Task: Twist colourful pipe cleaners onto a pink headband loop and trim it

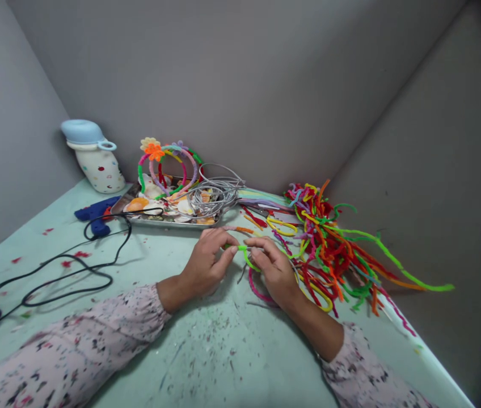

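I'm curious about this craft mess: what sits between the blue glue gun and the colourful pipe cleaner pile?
In the head view, a metal tray of shells with a grey wire coil on it.

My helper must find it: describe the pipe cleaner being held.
On the green table, just left of the tangled pile, the left hand and right hand meet. Pinched between them is the lime-green pipe cleaner, unlike its loose neighbours.

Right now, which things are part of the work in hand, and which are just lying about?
In hand: left hand, right hand, green pipe cleaner pinched by both, pipe cleaner pile beside them.
Lying about: glue gun, black cord, tray, grey wire coil, headbands, spotted jug.
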Demonstrator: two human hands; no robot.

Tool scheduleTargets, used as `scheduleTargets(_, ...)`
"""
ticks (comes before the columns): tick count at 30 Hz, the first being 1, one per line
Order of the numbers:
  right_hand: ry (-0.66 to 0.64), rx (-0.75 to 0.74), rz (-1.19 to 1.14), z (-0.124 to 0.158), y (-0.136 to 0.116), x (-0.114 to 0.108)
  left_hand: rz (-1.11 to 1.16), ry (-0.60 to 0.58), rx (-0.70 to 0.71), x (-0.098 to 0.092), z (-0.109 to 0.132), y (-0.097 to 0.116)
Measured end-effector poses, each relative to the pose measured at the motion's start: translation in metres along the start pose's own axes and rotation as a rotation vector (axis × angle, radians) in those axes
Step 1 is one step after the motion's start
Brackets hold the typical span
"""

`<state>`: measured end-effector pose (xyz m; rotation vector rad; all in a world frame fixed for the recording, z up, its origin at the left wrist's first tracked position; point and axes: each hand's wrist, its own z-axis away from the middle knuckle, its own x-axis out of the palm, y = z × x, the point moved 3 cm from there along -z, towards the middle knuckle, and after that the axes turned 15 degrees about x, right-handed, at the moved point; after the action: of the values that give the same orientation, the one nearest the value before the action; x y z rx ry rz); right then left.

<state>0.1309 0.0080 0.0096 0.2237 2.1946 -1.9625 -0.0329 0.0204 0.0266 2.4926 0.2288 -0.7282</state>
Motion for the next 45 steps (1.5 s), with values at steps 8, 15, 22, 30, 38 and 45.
scheduleTargets(8, 0.129, -0.293, 0.201, 0.0013, -0.0045, -0.0002, -0.016, 0.003, 0.009, 0.0, -0.0005, -0.0006)
scheduleTargets(15, 0.145, -0.267, 0.229, -0.0001, -0.0019, -0.0002, -0.018, 0.009, 0.034, 0.0001, 0.0005, 0.0002)
scheduleTargets(22, 0.139, -0.264, 0.219, 0.0006, -0.0026, -0.0015, -0.02, 0.006, 0.029, 0.0002, 0.0, 0.0009)
scheduleTargets(30, 0.152, -0.25, 0.218, -0.0005, -0.0001, -0.0023, -0.023, 0.001, 0.031, 0.0002, -0.0007, 0.0015)
scheduleTargets(38, 0.15, -0.228, 0.194, -0.0004, 0.0004, -0.0024, -0.027, -0.009, 0.024, 0.0006, -0.0002, 0.0016)
scheduleTargets(45, 0.153, -0.197, 0.158, -0.0012, 0.0006, -0.0019, -0.029, -0.013, 0.027, 0.0015, 0.0003, 0.001)
